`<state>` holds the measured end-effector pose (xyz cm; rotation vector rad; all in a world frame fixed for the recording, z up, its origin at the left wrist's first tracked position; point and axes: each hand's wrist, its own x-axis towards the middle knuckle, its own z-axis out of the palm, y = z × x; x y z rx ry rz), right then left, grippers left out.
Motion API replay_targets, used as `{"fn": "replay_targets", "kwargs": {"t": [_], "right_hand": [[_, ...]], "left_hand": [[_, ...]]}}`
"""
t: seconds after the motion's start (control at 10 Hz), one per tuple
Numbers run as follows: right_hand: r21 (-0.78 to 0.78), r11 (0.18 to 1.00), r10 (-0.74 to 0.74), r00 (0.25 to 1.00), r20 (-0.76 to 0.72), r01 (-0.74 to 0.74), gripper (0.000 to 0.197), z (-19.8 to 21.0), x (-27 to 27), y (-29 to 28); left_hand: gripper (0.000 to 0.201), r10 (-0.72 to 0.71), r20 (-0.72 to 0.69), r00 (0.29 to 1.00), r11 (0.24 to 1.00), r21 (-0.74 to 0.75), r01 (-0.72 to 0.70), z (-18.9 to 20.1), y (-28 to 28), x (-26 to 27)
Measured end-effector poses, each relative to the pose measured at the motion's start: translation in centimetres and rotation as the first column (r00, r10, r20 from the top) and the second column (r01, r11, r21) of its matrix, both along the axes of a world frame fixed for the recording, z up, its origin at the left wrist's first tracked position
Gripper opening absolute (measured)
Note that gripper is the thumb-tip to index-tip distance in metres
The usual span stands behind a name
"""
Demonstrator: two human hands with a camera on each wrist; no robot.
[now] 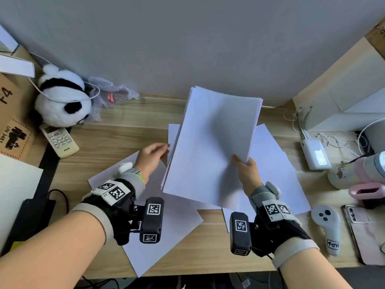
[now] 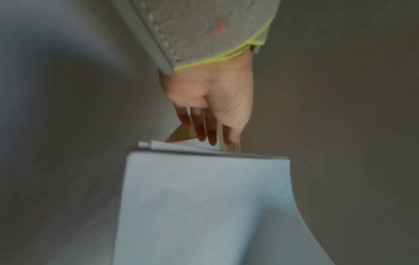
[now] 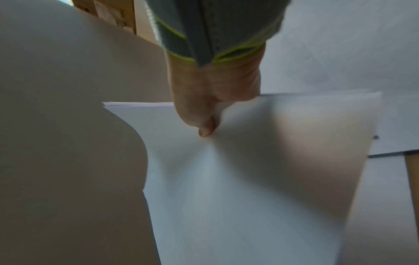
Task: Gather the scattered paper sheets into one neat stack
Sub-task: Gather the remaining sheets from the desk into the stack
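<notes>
Around the held stack of white paper sheets (image 1: 212, 142): loose white sheets (image 1: 166, 226) lie beneath on the wooden desk (image 1: 116, 130), the plush panda toy (image 1: 62, 99) far left, the white power bank (image 1: 315, 151) right.

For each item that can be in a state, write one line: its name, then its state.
paper bundle: lifted off the desk, edges uneven
right hand: pinching the bundle's near edge
left hand: fingers straight beside the bundle's left edge
loose sheets: flat on the desk, scattered
power bank: display lit

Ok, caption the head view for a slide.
Right hand pinches a raised paper stack while left hand reaches its edge; loose sheets remain on the desk.
</notes>
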<state>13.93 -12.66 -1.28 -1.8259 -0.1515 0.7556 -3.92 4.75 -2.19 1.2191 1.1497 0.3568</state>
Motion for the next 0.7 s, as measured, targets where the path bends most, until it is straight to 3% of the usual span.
{"fn": "replay_targets", "kwargs": {"t": [0.1,0.2,0.3,0.4,0.5,0.6,0.7], "right_hand": [[-0.129,0.984,0.107,0.989,-0.098,-0.119,0.014,-1.1,0.3,-1.1],[-0.216,0.925,0.283,0.946,-0.156,-0.312,0.011,-2.0,-0.7,-1.4],[-0.272,0.852,0.401,0.892,-0.208,-0.447,0.018,-2.9,-2.4,-0.7],[-0.322,0.81,0.435,0.87,-0.231,-0.49,0.03,-3.6,-4.0,0.3],[-0.354,0.794,0.439,0.869,-0.228,-0.494,0.033,-4.2,-5.5,1.4],[-0.371,0.78,0.483,0.862,-0.155,-0.504,0.006,-4.4,-6.7,2.6],[-0.428,0.732,0.532,0.837,-0.127,-0.53,0.005,-4.2,-7.4,3.4]], "left_hand": [[0.023,0.125,-0.266,0.956,0.992,0.028,-0.122,-3.1,1.4,-2.9],[0.029,0.169,-0.485,0.858,0.982,0.005,-0.19,-5.5,2.6,-6.7],[0.06,0.221,-0.641,0.735,0.953,-0.017,-0.302,-7.5,3.2,-10.0],[0.066,0.234,-0.671,0.703,0.932,-0.051,-0.359,-3.6,1.5,-10.8],[0.057,0.292,-0.606,0.74,0.911,-0.06,-0.408,-3.8,1.7,-10.7],[0.051,0.317,-0.466,0.826,0.902,-0.12,-0.414,-4.1,1.8,-10.2],[0.044,0.293,-0.324,0.9,0.905,-0.21,-0.37,-3.9,1.1,-9.3]]}}
